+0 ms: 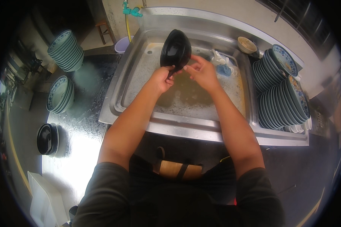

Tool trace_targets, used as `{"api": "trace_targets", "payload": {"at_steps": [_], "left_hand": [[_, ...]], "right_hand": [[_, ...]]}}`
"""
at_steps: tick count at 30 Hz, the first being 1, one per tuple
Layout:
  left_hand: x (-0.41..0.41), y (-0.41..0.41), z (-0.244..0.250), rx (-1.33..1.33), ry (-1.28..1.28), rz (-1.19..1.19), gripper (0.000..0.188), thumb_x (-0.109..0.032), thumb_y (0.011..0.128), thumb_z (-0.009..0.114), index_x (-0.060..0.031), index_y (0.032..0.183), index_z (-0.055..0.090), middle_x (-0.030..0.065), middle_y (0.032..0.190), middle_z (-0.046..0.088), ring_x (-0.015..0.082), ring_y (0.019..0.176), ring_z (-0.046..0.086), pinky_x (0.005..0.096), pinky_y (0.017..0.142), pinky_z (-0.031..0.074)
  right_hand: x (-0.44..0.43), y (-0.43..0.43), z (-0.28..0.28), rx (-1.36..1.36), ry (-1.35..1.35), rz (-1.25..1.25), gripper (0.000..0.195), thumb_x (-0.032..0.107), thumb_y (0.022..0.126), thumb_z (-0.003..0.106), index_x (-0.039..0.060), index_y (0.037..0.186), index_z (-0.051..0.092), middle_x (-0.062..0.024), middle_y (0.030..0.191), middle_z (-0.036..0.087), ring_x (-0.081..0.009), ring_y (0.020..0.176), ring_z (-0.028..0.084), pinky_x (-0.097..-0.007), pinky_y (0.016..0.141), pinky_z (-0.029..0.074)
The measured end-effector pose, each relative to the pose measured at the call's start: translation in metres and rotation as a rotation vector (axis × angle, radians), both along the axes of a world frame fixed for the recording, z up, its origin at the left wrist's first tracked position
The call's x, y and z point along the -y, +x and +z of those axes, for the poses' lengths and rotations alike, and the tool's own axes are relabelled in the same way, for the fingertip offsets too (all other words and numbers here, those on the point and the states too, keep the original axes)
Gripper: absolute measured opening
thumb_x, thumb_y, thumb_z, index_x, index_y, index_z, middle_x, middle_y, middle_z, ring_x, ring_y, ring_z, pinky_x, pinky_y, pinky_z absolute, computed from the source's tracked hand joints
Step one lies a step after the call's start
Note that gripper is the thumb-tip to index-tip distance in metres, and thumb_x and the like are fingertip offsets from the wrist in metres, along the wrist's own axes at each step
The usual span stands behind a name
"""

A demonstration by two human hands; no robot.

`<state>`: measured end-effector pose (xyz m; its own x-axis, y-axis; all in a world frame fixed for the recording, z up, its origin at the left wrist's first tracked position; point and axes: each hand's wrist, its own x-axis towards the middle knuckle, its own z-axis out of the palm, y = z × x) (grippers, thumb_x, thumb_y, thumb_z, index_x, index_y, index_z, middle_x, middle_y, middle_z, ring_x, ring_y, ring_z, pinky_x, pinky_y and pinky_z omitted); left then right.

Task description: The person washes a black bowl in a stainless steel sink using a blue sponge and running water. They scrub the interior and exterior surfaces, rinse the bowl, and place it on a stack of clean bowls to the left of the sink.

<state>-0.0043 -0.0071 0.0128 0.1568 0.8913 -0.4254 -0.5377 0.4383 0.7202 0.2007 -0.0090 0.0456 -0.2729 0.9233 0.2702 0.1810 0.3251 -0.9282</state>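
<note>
A glossy black bowl point(176, 49) is held tilted on its side above a stainless steel sink point(173, 116) with cloudy water in it. My left hand point(162, 79) grips the bowl's lower edge, thumb in front and fingers partly hidden behind. On the bowl's right side, my right hand point(201, 71) has its fingers bent at the rim; whether it grips or only touches the bowl is unclear. Several white spoons point(219, 59), a blue cloth point(224, 69) and small white cups point(233, 71) lie at the right of the sink.
Tall stacks of patterned bowls point(282, 105) stand right of the sink, near a beige bowl point(246, 44) with residue. More patterned bowls point(66, 51), black dishes point(47, 139) and a white plastic bin point(47, 198) are on the left counter point(82, 122). A teal tap point(132, 11) is behind.
</note>
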Motion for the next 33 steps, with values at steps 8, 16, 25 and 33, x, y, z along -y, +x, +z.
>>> {"api": "trace_targets", "payload": {"at_steps": [8, 16, 25, 33], "left_hand": [[0.005, 0.004, 0.005, 0.030, -0.011, 0.044, 0.018, -0.012, 0.107, 0.044, -0.0081, 0.105, 0.062, 0.0052, 0.089, 0.068, 0.0037, 0.053, 0.041, 0.0182, 0.041, 0.029], [0.005, 0.005, 0.008, 0.012, -0.001, 0.017, 0.019, -0.012, 0.108, 0.044, -0.0071, 0.109, 0.062, 0.0065, 0.092, 0.071, 0.0029, 0.051, 0.040, 0.0168, 0.041, 0.028], [0.004, 0.004, 0.006, -0.013, 0.004, 0.016, 0.021, -0.012, 0.108, 0.044, -0.0064, 0.113, 0.063, 0.0067, 0.095, 0.073, 0.0027, 0.050, 0.038, 0.0164, 0.042, 0.028], [0.002, 0.004, 0.003, -0.065, -0.012, 0.031, 0.020, -0.015, 0.109, 0.046, -0.0069, 0.115, 0.064, 0.0073, 0.098, 0.075, 0.0029, 0.052, 0.036, 0.0170, 0.043, 0.028]], "right_hand": [[0.013, -0.006, 0.012, 0.038, -0.021, 0.011, 0.059, 0.016, 0.090, 0.082, 0.0012, 0.143, 0.059, -0.0079, 0.081, 0.076, -0.0096, 0.064, 0.065, -0.0274, 0.061, 0.052], [0.006, -0.004, 0.004, 0.028, 0.005, 0.009, 0.054, 0.013, 0.091, 0.078, 0.0008, 0.141, 0.060, -0.0076, 0.080, 0.075, -0.0099, 0.065, 0.066, -0.0275, 0.062, 0.053], [0.006, -0.005, 0.000, 0.036, 0.011, -0.007, 0.051, 0.014, 0.091, 0.077, 0.0007, 0.138, 0.062, -0.0080, 0.081, 0.076, -0.0114, 0.065, 0.068, -0.0286, 0.063, 0.054], [0.004, -0.006, -0.003, 0.108, 0.048, -0.050, 0.050, 0.014, 0.088, 0.074, 0.0018, 0.135, 0.064, -0.0103, 0.081, 0.076, -0.0156, 0.067, 0.071, -0.0312, 0.065, 0.055]]}}
